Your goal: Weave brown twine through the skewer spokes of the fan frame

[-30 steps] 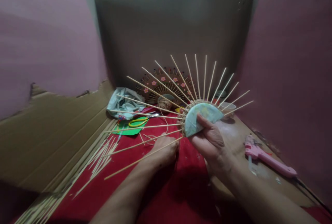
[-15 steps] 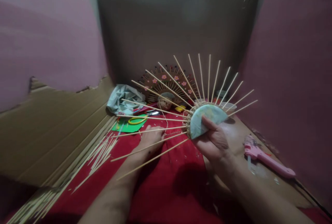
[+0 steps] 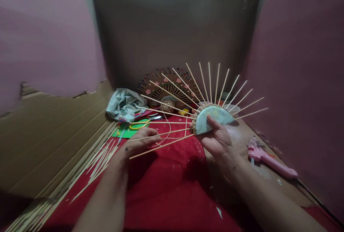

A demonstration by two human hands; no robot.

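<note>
My right hand (image 3: 219,140) grips a pale blue half-disc (image 3: 213,117), thumb on its face and fingers behind. Thin sticks (image 3: 219,84) fan out from the half-disc's curved edge, where twine is woven between them. My left hand (image 3: 145,138) is closed at the left, behind the lowest sticks, pinching a thin strand of twine (image 3: 172,138) that stretches toward the half-disc. Its fingertips are partly hidden. A ball of twine (image 3: 167,105) lies farther back, with a loose strand curving down from it.
A finished fan with pink flowers (image 3: 163,83) stands at the back. Yellow-handled scissors (image 3: 139,124) lie on a green sheet (image 3: 118,131). Loose sticks (image 3: 103,160) lie left on the red cloth (image 3: 166,189). A pink glue gun (image 3: 271,160) rests on the right, near a white bowl (image 3: 232,109).
My left hand has moved left and a little nearer, drawing the twine strand. My right hand has tilted the stick fan slightly and stays closed on the half-disc. The view has shifted slightly.
</note>
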